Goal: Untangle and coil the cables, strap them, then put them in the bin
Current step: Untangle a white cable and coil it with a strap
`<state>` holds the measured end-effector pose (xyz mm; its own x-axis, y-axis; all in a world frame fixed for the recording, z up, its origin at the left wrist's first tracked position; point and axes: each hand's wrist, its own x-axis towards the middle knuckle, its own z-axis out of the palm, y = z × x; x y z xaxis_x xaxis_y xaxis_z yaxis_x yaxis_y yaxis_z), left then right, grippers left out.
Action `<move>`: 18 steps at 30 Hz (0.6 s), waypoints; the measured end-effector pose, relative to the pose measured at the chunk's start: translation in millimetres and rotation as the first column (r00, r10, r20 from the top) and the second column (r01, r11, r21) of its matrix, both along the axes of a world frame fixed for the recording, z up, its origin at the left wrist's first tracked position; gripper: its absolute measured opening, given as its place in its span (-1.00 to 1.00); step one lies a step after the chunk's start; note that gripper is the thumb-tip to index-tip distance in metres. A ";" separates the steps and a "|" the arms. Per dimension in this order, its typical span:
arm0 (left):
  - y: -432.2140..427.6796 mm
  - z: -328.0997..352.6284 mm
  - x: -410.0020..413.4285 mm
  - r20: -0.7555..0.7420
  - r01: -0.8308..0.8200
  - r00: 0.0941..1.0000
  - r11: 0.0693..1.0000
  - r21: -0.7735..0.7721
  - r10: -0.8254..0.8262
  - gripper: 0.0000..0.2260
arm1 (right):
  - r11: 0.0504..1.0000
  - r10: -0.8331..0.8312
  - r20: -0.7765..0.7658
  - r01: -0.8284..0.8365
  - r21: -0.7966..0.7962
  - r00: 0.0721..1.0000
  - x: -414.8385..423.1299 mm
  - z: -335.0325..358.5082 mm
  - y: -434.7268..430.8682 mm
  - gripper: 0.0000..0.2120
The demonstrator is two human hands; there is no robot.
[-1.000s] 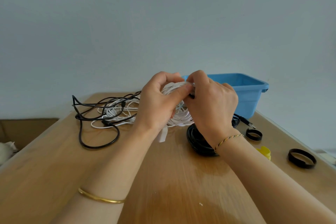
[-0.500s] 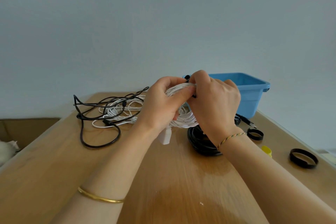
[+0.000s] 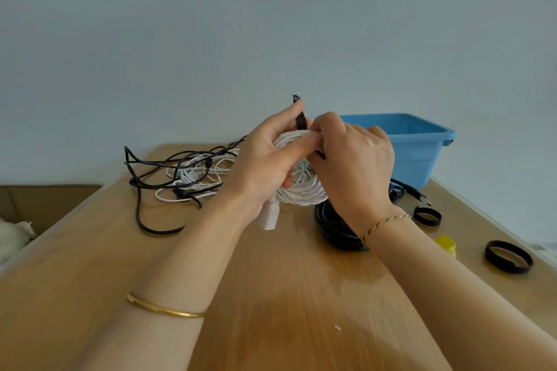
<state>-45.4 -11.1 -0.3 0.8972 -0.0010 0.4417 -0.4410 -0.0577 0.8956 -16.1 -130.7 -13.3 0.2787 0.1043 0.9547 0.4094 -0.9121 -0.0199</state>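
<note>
Hovering over the wooden table (image 3: 271, 295), the left hand (image 3: 265, 159) and right hand (image 3: 352, 166) both curl round the white cable coil (image 3: 304, 193), with a black strap (image 3: 300, 120) sticking up between them. I see the blue bin (image 3: 416, 141) behind, against a pale wall (image 3: 271, 24).

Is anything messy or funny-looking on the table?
Yes: the black and white cables at the far left of the table lie in a tangled heap, unlike the neat black coil on the right. Nothing looks broken.
</note>
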 end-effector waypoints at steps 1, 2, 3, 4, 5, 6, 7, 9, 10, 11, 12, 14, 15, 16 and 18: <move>0.3 0.4 0.1 0.000 -0.002 1.000 1.000 -0.004 0.002 -0.53 | 1.000 0.007 -0.007 -0.007 0.000 1.000 0.2 -0.2 0.9 -0.85; 1.2 0.2 1.5 0.000 -0.010 1.000 1.000 -0.010 0.010 -0.54 | 1.000 0.023 -0.011 -0.023 0.003 1.000 0.3 -0.1 1.9 -0.86; 1.7 0.4 2.5 0.000 -0.020 1.000 1.000 -0.017 0.020 -0.54 | 0.999 0.051 -0.014 -0.051 0.013 0.999 0.2 0.5 3.1 -0.86; 2.8 0.1 3.7 0.000 -0.036 0.999 0.999 -0.027 0.036 -0.55 | 0.995 0.091 -0.016 -0.090 0.031 0.996 -0.9 0.9 4.2 -0.84; 3.8 0.0 4.5 -0.002 -0.050 0.999 0.998 -0.043 0.050 -0.55 | 0.989 0.138 -0.018 -0.137 0.054 0.990 -2.0 1.4 5.1 -0.81; 5.1 -0.4 5.0 -0.004 -0.058 0.998 0.996 -0.065 0.058 -0.55 | 0.980 0.186 -0.026 -0.184 0.073 0.982 -3.3 1.6 5.7 -0.78; 6.4 -0.9 5.2 -0.007 -0.060 0.998 0.994 -0.089 0.060 -0.55 | 0.970 0.229 -0.044 -0.224 0.089 0.972 -4.7 1.7 6.2 -0.76; 8.3 -1.3 5.5 -0.012 -0.064 0.998 0.989 -0.131 0.063 -0.55 | 0.958 0.278 -0.091 -0.269 0.099 0.956 -6.1 1.1 6.4 -0.72; 8.3 -1.3 5.5 -0.015 -0.068 0.998 0.987 -0.143 0.067 -0.56 | 0.959 0.277 -0.099 -0.269 0.089 0.956 -6.2 0.7 5.6 -0.71; 7.6 -1.2 5.7 -0.019 -0.072 0.997 0.986 -0.150 0.070 -0.59 | 0.962 0.269 -0.104 -0.262 0.078 0.958 -6.5 1.0 4.4 -0.71; 7.4 -1.6 6.6 -0.024 -0.076 0.997 0.985 -0.156 0.073 -0.65 | 0.964 0.264 -0.119 -0.257 0.071 0.957 -6.7 2.3 3.5 -0.73; 7.9 -2.2 8.0 -0.033 -0.079 0.997 0.983 -0.167 0.075 -0.77 | 0.962 0.273 -0.221 -0.263 0.075 0.936 -7.7 7.5 1.5 -0.80; 9.5 -2.6 8.9 -0.036 -0.080 0.997 0.981 -0.177 0.075 -0.82 | 0.956 0.292 -0.287 -0.281 0.081 0.912 -8.1 10.4 0.6 -0.86; 11.8 -3.2 10.1 -0.042 -0.083 0.996 0.978 -0.193 0.077 -0.84 | 0.948 0.319 -0.330 -0.306 0.091 0.889 -8.1 12.5 -0.3 -0.90; 15.6 -4.1 11.9 -0.062 -0.093 0.995 0.968 -0.231 0.081 -0.87 | 0.929 0.369 -0.335 -0.356 0.103 0.867 -8.5 14.7 -0.7 -0.93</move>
<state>-33.5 4.5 -4.4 0.9107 0.1759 0.3737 -0.3965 0.1191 0.9103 -24.6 -131.5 1.4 0.5380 0.2288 0.8113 0.6726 -0.6966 -0.2496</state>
